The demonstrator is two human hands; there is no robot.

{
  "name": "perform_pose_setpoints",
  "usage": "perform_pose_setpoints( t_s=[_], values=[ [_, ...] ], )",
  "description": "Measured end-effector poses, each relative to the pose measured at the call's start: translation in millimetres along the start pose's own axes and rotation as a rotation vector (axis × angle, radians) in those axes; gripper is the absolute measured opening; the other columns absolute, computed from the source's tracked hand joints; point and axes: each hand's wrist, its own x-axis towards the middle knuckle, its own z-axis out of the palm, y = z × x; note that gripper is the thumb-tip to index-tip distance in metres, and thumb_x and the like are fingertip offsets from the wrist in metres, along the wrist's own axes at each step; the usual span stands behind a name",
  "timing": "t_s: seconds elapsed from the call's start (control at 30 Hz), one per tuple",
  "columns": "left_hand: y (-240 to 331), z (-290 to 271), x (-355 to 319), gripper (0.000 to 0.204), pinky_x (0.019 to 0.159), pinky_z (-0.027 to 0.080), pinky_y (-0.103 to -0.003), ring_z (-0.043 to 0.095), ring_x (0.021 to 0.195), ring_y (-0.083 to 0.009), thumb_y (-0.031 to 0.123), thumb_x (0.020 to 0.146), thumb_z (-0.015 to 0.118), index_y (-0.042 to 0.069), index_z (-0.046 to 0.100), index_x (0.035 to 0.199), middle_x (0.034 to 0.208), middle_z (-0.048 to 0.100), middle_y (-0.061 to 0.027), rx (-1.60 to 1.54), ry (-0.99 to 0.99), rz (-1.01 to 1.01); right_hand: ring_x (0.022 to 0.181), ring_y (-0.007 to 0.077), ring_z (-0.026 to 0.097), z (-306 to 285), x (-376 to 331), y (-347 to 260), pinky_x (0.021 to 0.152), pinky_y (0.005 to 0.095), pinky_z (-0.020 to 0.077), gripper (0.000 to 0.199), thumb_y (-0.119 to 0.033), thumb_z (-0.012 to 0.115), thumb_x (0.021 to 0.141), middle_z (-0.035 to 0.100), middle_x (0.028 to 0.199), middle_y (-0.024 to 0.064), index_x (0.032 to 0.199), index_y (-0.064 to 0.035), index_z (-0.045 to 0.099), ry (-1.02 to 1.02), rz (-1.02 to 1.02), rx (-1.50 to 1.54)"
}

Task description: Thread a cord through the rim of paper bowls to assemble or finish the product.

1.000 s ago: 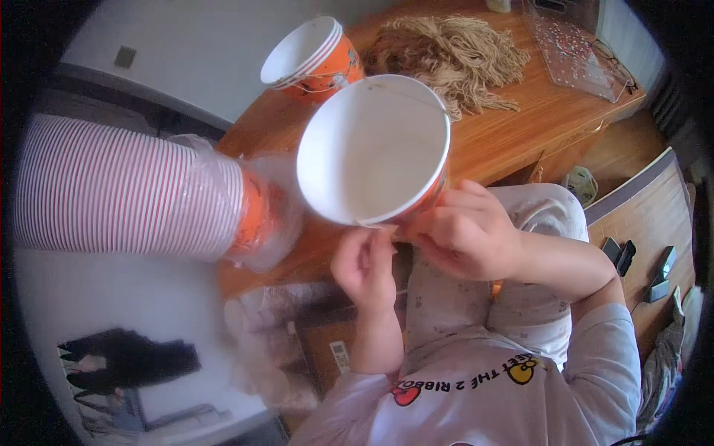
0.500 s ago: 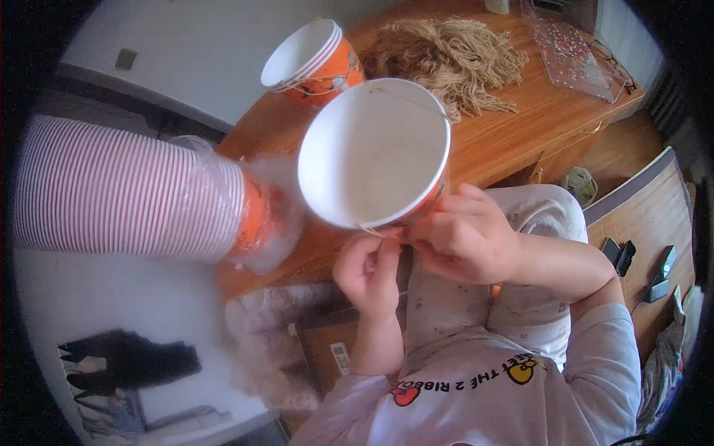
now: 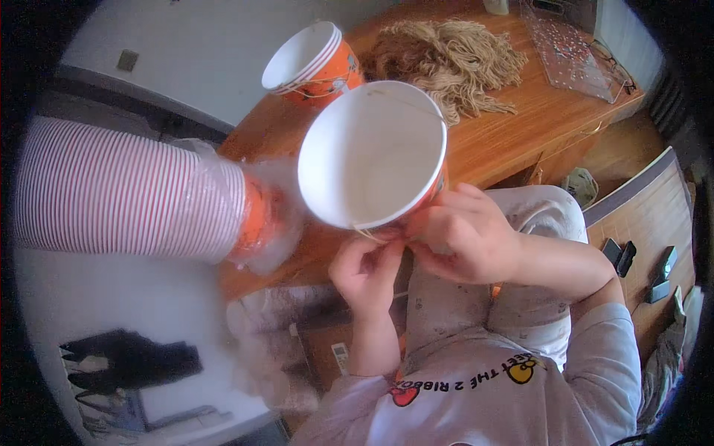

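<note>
An orange paper bucket (image 3: 428, 206) with a white inside stands at the table's near edge, tilted so its mouth faces me. A thin beige cord (image 3: 366, 232) comes out at its near rim. Just below that rim my left hand (image 3: 366, 269) is closed, thumb and forefinger pinching the cord. My right hand (image 3: 470, 234) is closed too, its fingertips meeting the left ones against the bucket's side. What the right fingers grip is mostly hidden, but it seems to be the same cord. More cord runs along the bucket's far rim.
Nested orange buckets (image 3: 338, 70) with cord handles stand at the back of the wooden table (image 3: 513, 137), beside a heap of beige cords (image 3: 454, 59). A long stack of buckets (image 3: 134, 189) in clear plastic lies at the left. Glasses (image 3: 613, 59) lie far right.
Both hands have stayed at the near rim, the left shifting slightly left and down. The bucket has tilted or moved very slightly. More of the cord shows between rim and fingers.
</note>
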Motion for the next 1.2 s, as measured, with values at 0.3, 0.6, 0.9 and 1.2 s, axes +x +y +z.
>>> perform_pose_setpoints(
  t_s=[0.3, 0.6, 0.9, 1.2],
  values=[
    [8, 2, 10, 0.008, 0.046, 0.027, -0.017, 0.042, 0.055, -0.0013, 0.010, 0.093, 0.063, 0.002, 0.063, 0.090, 0.073, 0.059, 0.0030, -0.025, 0.218, -0.093, 0.075, 0.0203, 0.058, -10, 3, 5, 0.060, 0.0341, 0.0441, 0.023, -0.013, 0.064, 0.074, 0.056, 0.084, 0.0029, 0.093, -0.0091, 0.051, -0.143, -0.136, 0.019],
    [11, -15, 16, 0.012, 0.057, 0.036, -0.020, 0.046, 0.063, -0.0052, 0.012, 0.090, 0.066, 0.001, 0.060, 0.093, 0.078, 0.058, 0.0011, 0.242, 0.205, 0.028, 0.076, 0.0220, 0.059, -29, 8, 8, 0.062, 0.0337, 0.0457, 0.020, -0.014, 0.059, 0.078, 0.057, 0.087, 0.0068, 0.095, -0.0071, 0.051, -0.187, -0.205, 0.004],
    [21, -20, 51, 0.021, 0.096, 0.041, -0.043, 0.053, 0.109, -0.0319, 0.015, 0.085, 0.067, 0.004, 0.060, 0.100, 0.120, 0.055, -0.0150, 0.785, -0.119, 0.583, 0.080, 0.0359, 0.061, -39, 12, 6, 0.067, 0.0447, 0.0492, 0.037, -0.005, 0.065, 0.068, 0.057, 0.085, 0.0129, 0.099, -0.0048, 0.043, -0.337, 0.093, 0.117],
    [61, -47, 67, 0.020, 0.070, 0.046, -0.039, 0.057, 0.073, -0.0282, 0.021, 0.083, 0.069, 0.005, 0.058, 0.077, 0.076, 0.058, -0.0090, 0.770, -0.356, 0.690, 0.070, 0.0411, 0.063, -61, 16, 12, 0.061, 0.0498, 0.0496, 0.034, -0.017, 0.056, 0.084, 0.063, 0.075, 0.0200, 0.115, -0.0042, 0.049, -0.253, 0.430, -0.047]
  ],
)
